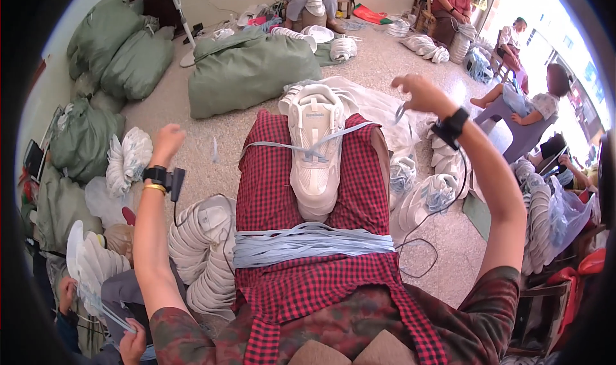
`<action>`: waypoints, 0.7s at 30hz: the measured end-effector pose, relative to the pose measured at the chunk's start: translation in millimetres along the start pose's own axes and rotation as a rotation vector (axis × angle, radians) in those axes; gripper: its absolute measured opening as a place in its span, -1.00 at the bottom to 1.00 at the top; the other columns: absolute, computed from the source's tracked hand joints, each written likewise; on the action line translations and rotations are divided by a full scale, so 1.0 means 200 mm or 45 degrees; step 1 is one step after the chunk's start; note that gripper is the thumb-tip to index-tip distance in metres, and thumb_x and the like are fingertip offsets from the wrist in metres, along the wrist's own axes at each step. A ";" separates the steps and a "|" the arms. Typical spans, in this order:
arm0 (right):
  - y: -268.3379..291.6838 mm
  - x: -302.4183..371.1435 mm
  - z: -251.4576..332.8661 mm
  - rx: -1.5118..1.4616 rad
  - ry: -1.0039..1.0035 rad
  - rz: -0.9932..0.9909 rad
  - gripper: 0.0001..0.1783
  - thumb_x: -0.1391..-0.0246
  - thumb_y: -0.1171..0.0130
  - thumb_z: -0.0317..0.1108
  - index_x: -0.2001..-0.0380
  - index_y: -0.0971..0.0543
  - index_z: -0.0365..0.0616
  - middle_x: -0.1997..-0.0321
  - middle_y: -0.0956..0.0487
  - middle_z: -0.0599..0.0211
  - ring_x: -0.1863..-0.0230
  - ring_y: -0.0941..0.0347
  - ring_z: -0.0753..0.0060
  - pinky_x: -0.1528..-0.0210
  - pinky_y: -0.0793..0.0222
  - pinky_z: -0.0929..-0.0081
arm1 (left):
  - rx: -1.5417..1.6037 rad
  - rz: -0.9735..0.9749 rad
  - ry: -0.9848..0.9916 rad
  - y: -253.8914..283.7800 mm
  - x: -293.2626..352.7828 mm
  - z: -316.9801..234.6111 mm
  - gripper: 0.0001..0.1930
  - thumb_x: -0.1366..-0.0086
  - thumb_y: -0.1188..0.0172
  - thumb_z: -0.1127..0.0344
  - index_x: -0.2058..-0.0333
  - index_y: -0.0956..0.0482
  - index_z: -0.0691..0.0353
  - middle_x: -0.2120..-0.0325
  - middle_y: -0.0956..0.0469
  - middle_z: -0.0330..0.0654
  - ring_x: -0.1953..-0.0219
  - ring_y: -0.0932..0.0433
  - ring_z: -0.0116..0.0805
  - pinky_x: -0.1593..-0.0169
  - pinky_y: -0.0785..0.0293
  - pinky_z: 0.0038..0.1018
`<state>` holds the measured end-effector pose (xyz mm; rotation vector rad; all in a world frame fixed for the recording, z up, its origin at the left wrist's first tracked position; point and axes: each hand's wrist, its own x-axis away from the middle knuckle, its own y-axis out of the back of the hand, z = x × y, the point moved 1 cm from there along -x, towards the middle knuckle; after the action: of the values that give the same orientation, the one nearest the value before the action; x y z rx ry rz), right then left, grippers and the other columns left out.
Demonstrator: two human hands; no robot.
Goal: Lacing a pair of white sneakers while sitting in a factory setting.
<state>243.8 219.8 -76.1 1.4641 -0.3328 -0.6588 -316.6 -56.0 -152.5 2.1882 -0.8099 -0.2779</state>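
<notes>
A white sneaker (314,153) rests on my lap between my thighs, toe toward me. A light blue shoelace (337,136) is threaded through it, its ends running out to both sides over the red-and-black checked apron (263,185). My left hand (168,142) is raised to the left of the apron with its fingers curled closed; what they hold, if anything, is hidden. Higher, at the far right, my right hand (423,97) has bent fingers, with a loop of light blue lace at its lower fingers. A thick bundle of light blue laces (314,244) lies across my lap.
Nested white shoes (208,256) stand at my left, more shoes (427,198) at my right. A green sack (247,76) lies ahead; several sacks (122,50) fill the far left. A co-worker's hands (131,339) hold laces at lower left. A child sits on a purple-grey chair (513,131). A black cable (430,243) trails nearby.
</notes>
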 end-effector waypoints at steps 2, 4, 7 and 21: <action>-0.09 0.08 0.13 -0.289 0.154 -0.042 -0.59 0.17 -0.19 -0.56 0.13 -0.62 -0.14 0.16 -0.62 0.08 0.09 -0.55 0.01 0.01 -0.48 0.20 | 0.153 -0.208 -0.818 -0.27 0.13 -0.16 -0.76 -0.27 -0.15 0.25 0.29 -0.68 0.31 0.45 -0.65 -0.09 0.32 -0.63 -0.30 0.26 -0.49 -0.35; -0.12 0.15 0.47 -0.438 0.351 -0.141 -0.78 0.05 -0.21 -0.54 0.26 -0.64 -0.16 0.27 -0.60 0.16 0.26 -0.57 0.16 0.19 -0.49 0.32 | 0.130 -0.061 -0.747 -0.42 0.39 -0.40 -0.74 -0.26 -0.17 0.23 0.34 -0.66 0.35 0.44 -0.63 -0.04 0.31 -0.62 -0.27 0.22 -0.47 -0.29; -0.15 0.26 0.82 -0.471 0.380 -0.137 -0.85 0.00 -0.22 -0.45 0.31 -0.65 -0.20 0.31 -0.57 0.14 0.25 -0.57 0.08 0.19 -0.47 0.23 | 0.072 -0.132 -1.284 -0.57 0.66 -0.61 -0.75 -0.26 -0.19 0.22 0.41 -0.64 0.31 0.43 -0.58 -0.05 0.29 -0.55 -0.12 0.07 -0.38 -0.24; -0.32 0.25 0.96 -0.476 -0.014 -0.128 -0.86 0.02 -0.27 -0.41 0.35 -0.65 -0.19 0.31 -0.59 0.14 0.23 -0.57 0.05 0.20 -0.46 0.20 | 0.138 0.504 -1.276 -0.69 0.84 -0.72 -0.71 0.02 -0.32 0.26 0.34 -0.48 0.24 0.38 -0.49 -0.14 0.25 -0.51 -0.17 0.09 -0.41 -0.29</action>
<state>156.8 37.7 -127.7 1.1252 -0.1344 -0.7648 -60.1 -8.2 -145.8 1.8458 -1.7873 -1.1868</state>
